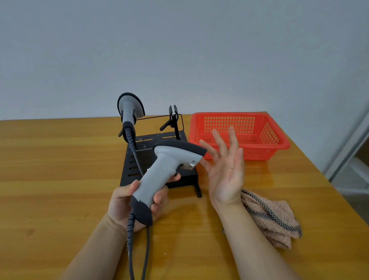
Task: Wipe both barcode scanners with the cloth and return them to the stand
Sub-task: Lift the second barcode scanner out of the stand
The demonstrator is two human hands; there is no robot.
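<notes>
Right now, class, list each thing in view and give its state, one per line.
Left hand: shut on the handle of the near scanner.
Right hand: open, empty.
Near scanner: held above the table.
Far scanner: seated on the stand.
Stand: right holder empty.
Cloth: crumpled on the table.
Basket: empty.

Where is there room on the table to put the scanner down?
The widest bare patch of table is left of the black stand and the left hand. A narrower strip lies in front of the red basket, behind the cloth. Around the stand it is crowded with the held scanner and its cable.
</notes>
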